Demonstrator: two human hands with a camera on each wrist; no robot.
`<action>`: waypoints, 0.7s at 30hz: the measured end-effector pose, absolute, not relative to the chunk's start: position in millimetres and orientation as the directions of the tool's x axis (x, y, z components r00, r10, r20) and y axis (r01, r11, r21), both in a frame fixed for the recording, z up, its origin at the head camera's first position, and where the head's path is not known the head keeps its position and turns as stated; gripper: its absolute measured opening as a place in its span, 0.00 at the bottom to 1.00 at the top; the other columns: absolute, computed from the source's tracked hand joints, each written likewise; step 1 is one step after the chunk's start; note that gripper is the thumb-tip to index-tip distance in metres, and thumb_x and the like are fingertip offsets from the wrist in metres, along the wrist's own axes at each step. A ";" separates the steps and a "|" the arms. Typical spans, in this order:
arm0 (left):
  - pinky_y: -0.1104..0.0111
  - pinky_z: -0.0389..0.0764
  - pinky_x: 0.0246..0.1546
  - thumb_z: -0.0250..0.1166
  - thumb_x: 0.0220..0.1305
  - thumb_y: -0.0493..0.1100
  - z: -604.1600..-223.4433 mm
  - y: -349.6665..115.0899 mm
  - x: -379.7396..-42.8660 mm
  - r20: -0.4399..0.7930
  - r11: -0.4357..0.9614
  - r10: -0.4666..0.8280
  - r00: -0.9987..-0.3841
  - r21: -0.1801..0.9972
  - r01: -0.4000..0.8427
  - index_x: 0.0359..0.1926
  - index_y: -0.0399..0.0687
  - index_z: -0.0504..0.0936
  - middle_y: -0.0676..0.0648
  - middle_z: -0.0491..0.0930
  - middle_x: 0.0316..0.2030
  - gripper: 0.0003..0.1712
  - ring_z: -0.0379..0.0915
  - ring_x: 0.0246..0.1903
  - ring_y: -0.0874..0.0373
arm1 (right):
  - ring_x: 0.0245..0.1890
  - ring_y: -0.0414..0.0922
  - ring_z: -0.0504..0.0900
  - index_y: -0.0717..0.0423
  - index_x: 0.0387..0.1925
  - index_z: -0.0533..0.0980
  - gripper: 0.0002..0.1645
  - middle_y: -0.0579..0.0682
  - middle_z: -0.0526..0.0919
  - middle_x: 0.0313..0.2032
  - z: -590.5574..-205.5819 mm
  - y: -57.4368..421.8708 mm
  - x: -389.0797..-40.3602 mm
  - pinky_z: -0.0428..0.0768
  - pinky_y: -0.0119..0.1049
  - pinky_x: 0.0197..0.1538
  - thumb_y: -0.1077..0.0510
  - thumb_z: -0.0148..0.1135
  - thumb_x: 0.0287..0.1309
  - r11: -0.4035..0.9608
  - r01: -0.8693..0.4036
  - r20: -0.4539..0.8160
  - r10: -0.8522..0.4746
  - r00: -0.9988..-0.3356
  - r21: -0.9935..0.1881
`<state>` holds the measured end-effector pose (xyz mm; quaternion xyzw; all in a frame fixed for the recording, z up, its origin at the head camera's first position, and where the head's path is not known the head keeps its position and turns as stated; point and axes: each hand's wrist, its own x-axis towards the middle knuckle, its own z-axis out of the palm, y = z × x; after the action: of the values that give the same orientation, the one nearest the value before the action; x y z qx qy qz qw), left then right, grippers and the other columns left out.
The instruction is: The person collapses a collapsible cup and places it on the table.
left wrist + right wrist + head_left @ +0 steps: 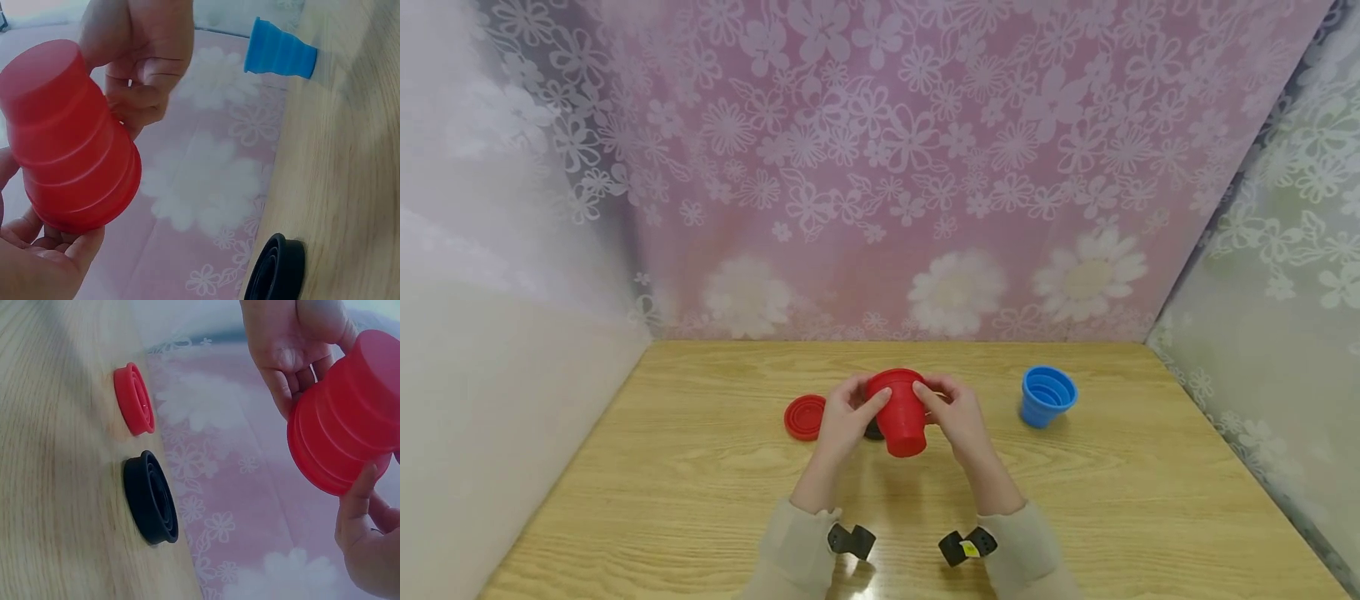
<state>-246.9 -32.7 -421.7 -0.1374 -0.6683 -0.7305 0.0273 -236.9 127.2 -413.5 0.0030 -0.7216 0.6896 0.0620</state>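
Both hands hold a red collapsible cup (904, 417), fully extended and raised above the table, its rim up and its base tipped toward me. My left hand (847, 414) grips the left side near the rim, thumb on the front wall. On the opposite side my right hand (956, 414) grips it the same way. In the wrist views the stepped rings of the red cup (69, 137) show, with fingers around its rim. Behind the hands lies a black collapsed cup (150, 499), mostly hidden in the head view.
A flattened red collapsible cup (805, 417) lies left of the hands on the wooden table (700, 500). To the right stands an extended blue collapsible cup (1048, 397), upright. A floral curtain (880, 167) hangs behind the table, with panels at both sides.
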 end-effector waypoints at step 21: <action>0.70 0.75 0.32 0.61 0.55 0.33 -392.6 -37.7 -226.5 0.168 0.002 0.253 -0.953 0.985 0.174 0.42 0.28 0.75 0.45 0.75 0.32 0.14 0.70 0.31 0.59 | 0.40 0.50 0.73 0.66 0.47 0.71 0.20 0.58 0.75 0.40 -416.5 137.4 -229.3 0.75 0.35 0.41 0.62 0.60 0.52 0.112 -0.184 0.171 -0.116 -0.978 -0.977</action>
<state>-226.5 -37.7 -392.6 -0.1511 -0.7072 -0.6901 -0.0286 -229.3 137.4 -416.5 0.1007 -0.7450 0.6589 0.0260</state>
